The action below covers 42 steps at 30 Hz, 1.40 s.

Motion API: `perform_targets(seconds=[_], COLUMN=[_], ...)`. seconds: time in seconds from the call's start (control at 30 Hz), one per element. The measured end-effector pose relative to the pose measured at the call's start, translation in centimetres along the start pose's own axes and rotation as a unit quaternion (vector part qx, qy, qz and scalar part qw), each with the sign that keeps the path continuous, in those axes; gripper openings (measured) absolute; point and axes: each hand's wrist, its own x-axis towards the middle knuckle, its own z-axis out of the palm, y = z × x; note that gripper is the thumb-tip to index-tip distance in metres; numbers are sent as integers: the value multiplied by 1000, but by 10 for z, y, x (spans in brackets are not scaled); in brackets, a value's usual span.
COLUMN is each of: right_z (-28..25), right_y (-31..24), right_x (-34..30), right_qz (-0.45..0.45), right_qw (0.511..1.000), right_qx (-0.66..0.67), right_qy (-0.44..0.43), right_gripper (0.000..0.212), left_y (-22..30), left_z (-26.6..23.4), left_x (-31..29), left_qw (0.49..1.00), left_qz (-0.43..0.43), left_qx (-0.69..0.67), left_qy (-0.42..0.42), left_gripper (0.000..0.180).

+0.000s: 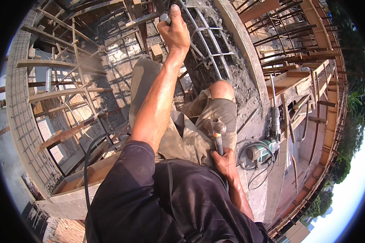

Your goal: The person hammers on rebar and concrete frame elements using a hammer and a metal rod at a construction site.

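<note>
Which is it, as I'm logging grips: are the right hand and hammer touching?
Touching: the head view shows the right hand closed around the hammer handle.

Right side, near: power tool (257, 153) with teal-grey housing, long bit toward far side, on grey concrete, cord (239, 158) in loops around it. Just right of tool: bent metal rod (307, 121), loose, purpose unclear. Farther right: open plywood formwork box (288, 79), then long timber edging (331, 129), curved by lens. Beyond edging: green trees (344, 150), bright sky (355, 178). Far right: crossed wooden beams (296, 58), partly shadowed. Left side: rebar mesh (23, 121) along outer strip, timber framing (46, 64) just inside it, pale upright pipe (48, 79) amid framing. Near left: black cable (86, 172), in curve.
</note>
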Motion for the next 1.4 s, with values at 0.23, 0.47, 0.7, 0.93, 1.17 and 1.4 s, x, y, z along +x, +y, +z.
perform_targets(seconds=[0.23,0.47,0.7,0.93,1.17,1.4], right_z=[2,2,5,3,-5,-50], right_y=[-2,-7,-9,-13,-39,-162], right_x=[2,2,1,1,-20,-28], right_qz=[5,5,14,35,-12,-228], right_qw=[1000,1000,1000,999,1000,962], right_qx=[-9,1,15,-8,-5,114], right_qy=[6,-8,2,-11,3,95], right_gripper=[30,28,27,27,31,28], left_y=[-4,-14,-64,-86,-85,-82], left_z=[-42,-72,-77,-71,-63,-34], left_x=[8,20,6,-12,14,0], left_qw=[979,956,956,972,828,778], left_qz=[67,-6,-93,-188,-204,-245], left_qx=[96,143,84,138,445,441], left_qy=[165,254,266,42,-273,-376], left_gripper=[57,59,58,52,69,73])
